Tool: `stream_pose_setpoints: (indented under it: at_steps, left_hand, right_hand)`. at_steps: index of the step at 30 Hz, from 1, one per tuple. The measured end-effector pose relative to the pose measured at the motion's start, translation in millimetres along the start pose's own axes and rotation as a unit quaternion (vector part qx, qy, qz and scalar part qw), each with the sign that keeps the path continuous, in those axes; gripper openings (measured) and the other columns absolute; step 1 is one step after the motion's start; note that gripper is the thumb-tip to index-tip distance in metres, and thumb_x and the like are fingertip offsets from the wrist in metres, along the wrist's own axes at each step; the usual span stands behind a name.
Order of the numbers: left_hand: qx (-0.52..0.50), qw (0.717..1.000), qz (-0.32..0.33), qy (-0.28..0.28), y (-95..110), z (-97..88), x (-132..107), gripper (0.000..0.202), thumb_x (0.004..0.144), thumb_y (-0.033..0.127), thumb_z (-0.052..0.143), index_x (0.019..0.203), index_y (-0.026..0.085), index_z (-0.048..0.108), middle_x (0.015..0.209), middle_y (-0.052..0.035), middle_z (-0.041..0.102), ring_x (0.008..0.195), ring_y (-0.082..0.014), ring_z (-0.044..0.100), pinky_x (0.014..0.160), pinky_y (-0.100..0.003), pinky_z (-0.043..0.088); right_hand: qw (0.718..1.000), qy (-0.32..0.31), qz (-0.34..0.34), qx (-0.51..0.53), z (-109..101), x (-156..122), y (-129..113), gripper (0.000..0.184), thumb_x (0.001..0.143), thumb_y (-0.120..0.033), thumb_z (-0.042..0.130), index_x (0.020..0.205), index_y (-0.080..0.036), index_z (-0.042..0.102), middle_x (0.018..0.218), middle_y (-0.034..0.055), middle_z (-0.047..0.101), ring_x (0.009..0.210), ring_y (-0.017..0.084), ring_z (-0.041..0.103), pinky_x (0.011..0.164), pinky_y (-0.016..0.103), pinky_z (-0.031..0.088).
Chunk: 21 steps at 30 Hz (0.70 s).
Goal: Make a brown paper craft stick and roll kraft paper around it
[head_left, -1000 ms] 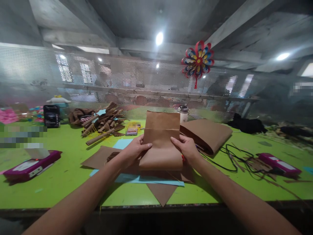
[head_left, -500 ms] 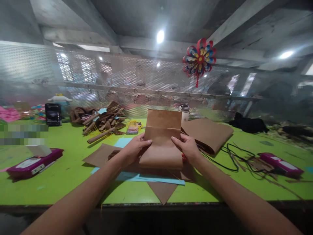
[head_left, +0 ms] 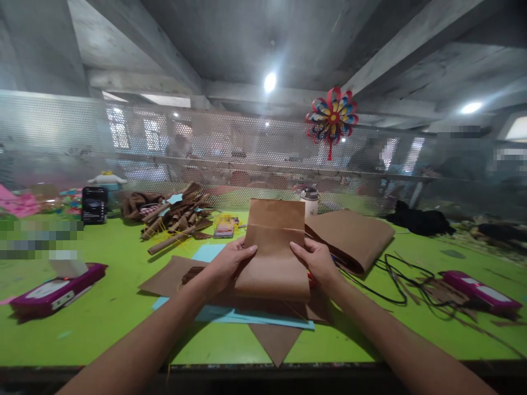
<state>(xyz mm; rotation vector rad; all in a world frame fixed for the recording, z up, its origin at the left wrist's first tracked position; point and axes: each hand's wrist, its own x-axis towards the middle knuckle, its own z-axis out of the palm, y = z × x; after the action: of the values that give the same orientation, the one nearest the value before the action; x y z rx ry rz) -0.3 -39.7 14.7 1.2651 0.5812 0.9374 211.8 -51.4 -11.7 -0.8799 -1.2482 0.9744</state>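
Both hands hold a strip of brown kraft paper (head_left: pixel 275 247) up in front of me. Its lower end curls round toward me, and a crease runs across the upper part. My left hand (head_left: pixel 234 260) pinches the left edge with the thumb on the near face; my right hand (head_left: pixel 316 260) pinches the right edge likewise. Below the strip lie brown paper sheets (head_left: pixel 164 274) and light blue paper strips (head_left: pixel 251 316). Something red (head_left: pixel 310 278) shows partly beside the right hand. A bundle of thin brown strips (head_left: pixel 191 274) lies by my left wrist.
Brown paper rolls (head_left: pixel 173 219) with yellow string are piled back left, near a phone (head_left: pixel 94 206). A folded brown sheet (head_left: pixel 354 236), a white bottle (head_left: pixel 309 203) and black cables (head_left: pixel 391 280) lie right. Purple power strips (head_left: pixel 60 291) sit on both sides; a perforated screen (head_left: pixel 247 142) stands behind.
The camera view has tilted up slightly, so the table things appear lower. The hands keep the same grip on the brown paper strip, which has barely changed shape.
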Motion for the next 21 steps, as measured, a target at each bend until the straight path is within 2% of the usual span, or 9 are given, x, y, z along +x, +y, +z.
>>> stream_pose_setpoints:
  at_steps: [8,14,21]
  left_hand:
    - [0.006,1.0,0.005,-0.003,-1.3,-0.3,-0.3,0.048,0.075,0.027,0.066,0.121,0.017,0.055,0.112,-0.0124,0.066,0.093,-0.0252,0.064,0.08,-0.034,0.049]
    - [0.022,1.0,0.006,-0.001,-1.1,-1.6,-0.2,0.048,0.075,0.025,0.064,0.122,0.017,0.055,0.114,-0.0123,0.064,0.092,-0.0232,0.064,0.082,-0.034,0.048]
    - [0.019,1.0,-0.001,-0.004,-1.5,-1.7,-0.2,0.047,0.076,0.025,0.063,0.121,0.016,0.055,0.109,-0.0119,0.066,0.093,-0.0227,0.064,0.083,-0.034,0.047]
  right_hand:
    - [1.0,-0.006,-0.004,0.02,-1.1,0.4,2.3,0.038,0.066,-0.042,0.071,0.093,-0.015,0.07,0.085,0.0076,0.071,0.072,0.02,0.064,0.074,0.036,0.05]
    - [0.999,0.004,0.021,0.033,0.8,-2.4,-3.9,0.037,0.063,-0.04,0.073,0.089,-0.013,0.069,0.078,0.0056,0.07,0.069,0.018,0.064,0.066,0.03,0.05]
    - [0.998,0.004,0.029,0.051,0.5,-1.4,-2.7,0.03,0.064,-0.037,0.072,0.085,-0.015,0.069,0.076,0.0044,0.07,0.067,0.017,0.064,0.068,0.031,0.051]
